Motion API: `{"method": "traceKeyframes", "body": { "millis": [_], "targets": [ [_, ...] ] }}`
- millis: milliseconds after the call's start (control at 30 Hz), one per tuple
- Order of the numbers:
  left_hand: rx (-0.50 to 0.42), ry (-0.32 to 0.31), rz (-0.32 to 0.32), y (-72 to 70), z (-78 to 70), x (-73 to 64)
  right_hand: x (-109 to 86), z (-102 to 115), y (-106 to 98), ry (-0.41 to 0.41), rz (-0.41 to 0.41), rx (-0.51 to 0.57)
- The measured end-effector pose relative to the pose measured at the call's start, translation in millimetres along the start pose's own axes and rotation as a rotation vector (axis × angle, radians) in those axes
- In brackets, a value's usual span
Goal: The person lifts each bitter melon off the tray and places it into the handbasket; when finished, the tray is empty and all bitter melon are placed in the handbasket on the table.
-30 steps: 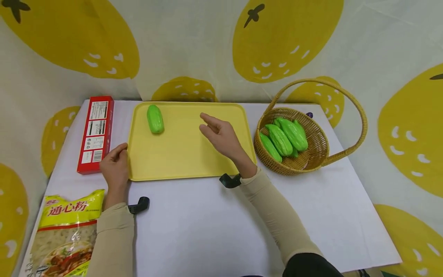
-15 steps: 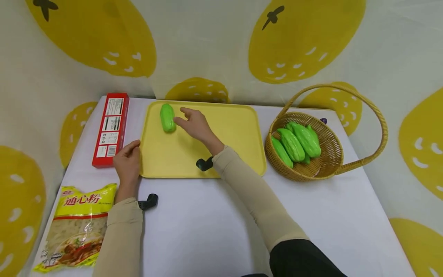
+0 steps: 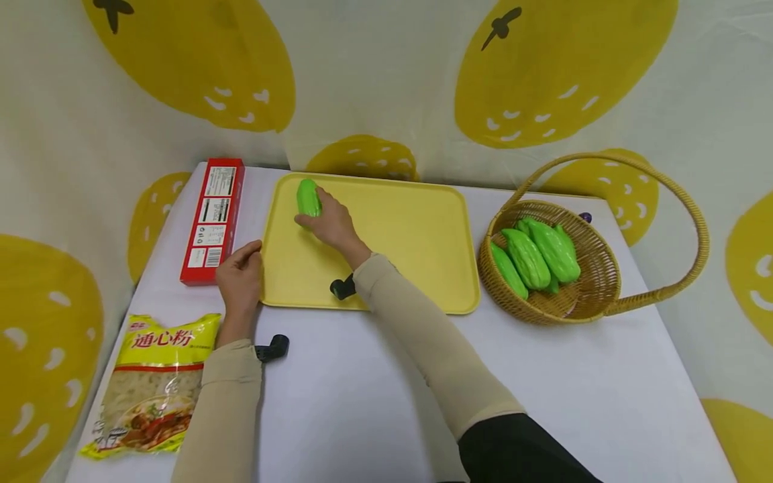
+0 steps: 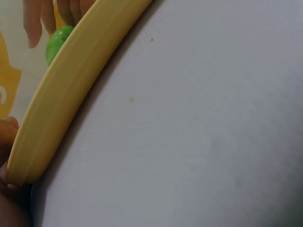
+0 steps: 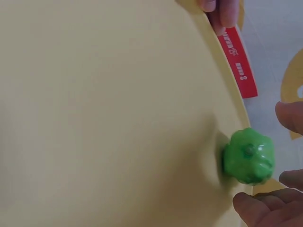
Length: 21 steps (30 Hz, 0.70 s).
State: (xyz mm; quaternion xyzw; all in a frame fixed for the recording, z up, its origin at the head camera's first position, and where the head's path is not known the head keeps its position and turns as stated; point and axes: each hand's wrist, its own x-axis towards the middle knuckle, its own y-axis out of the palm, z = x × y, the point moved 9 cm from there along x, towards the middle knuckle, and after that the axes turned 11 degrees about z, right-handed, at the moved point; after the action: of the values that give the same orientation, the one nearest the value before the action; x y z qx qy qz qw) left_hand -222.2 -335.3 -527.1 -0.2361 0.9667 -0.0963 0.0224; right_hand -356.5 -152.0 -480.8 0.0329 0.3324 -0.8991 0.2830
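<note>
My left hand [image 3: 239, 276] pinches the left rim of a yellow tray [image 3: 398, 255]; in the left wrist view its fingers [image 4: 7, 137] lie at the tray's corner. A green ribbed vegetable [image 3: 306, 197] lies in the tray's far left corner. Over it reaches my right hand [image 3: 332, 221], thumb on the near side and fingers on the right. In the right wrist view, fingers [image 5: 270, 208] spread on either side of the vegetable [image 5: 249, 156], with gaps showing between. The far side of the vegetable is partly hidden by the hand.
At the right stands a wicker basket [image 3: 611, 275] with a tall handle, holding several similar green vegetables [image 3: 531, 258]. A red box [image 3: 213, 221] lies left of the tray. Nearer the front left is a yellow-topped bag of pasta [image 3: 160, 382]. A small purple thing [image 3: 585, 217] shows behind the basket.
My right hand has moved left across the tray to the green vegetable. The left hand stays at the tray's rim. The whole view has shifted, so everything sits further right.
</note>
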Motion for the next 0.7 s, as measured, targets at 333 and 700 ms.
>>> {"method": "traceKeyframes", "body": {
  "millis": [333, 700],
  "targets": [
    [0.003, 0.024, 0.004, 2.9, -0.4, 0.9, 2.3, -8.2, 6.2, 0.053, -0.034, -0.024],
    [0.022, 0.015, 0.005, 0.5, 0.6, 0.4, 3.7, -6.8, 10.7, 0.034, -0.059, -0.032]
  ]
}}
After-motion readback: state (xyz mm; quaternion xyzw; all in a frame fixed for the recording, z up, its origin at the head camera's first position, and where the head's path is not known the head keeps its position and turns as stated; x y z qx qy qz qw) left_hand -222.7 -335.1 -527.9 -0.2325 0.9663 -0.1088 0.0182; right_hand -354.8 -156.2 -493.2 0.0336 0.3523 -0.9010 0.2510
